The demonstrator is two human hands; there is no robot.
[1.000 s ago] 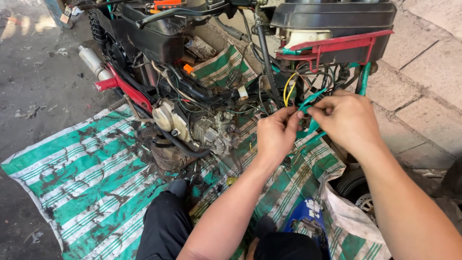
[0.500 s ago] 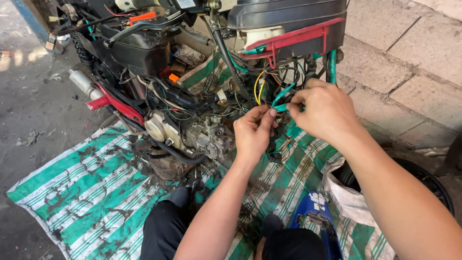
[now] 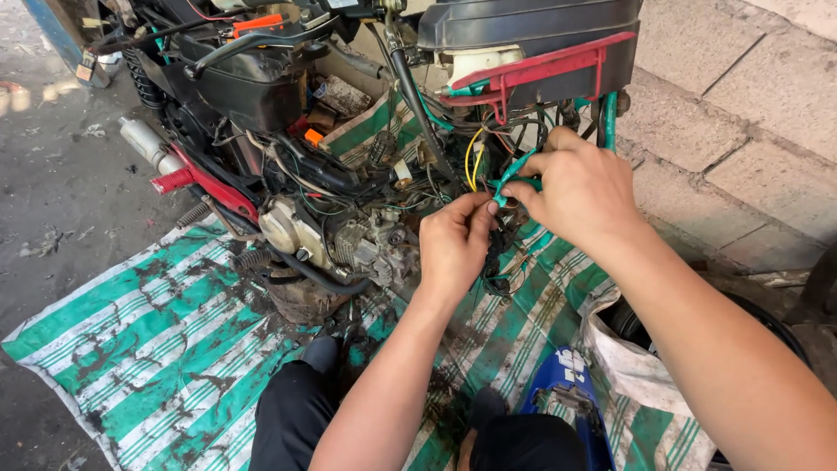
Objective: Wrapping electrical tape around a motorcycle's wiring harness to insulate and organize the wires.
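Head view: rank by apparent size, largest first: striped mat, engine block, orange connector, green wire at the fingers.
1. striped mat, by far the largest.
2. engine block.
3. green wire, pinched between the left hand and right hand; only a short length shows.
4. orange connector, close to the wire's visible part, so this order is unsure.

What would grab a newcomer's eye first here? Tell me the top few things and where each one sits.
Centre frame, the left hand and right hand pinch a green wire between their fingertips, amid a tangle of cables. Behind them stands a stripped motorcycle, its bare engine left of the hands and a red bracket above them. Underneath lies a grimy green-and-white striped tarp, across the lower left.
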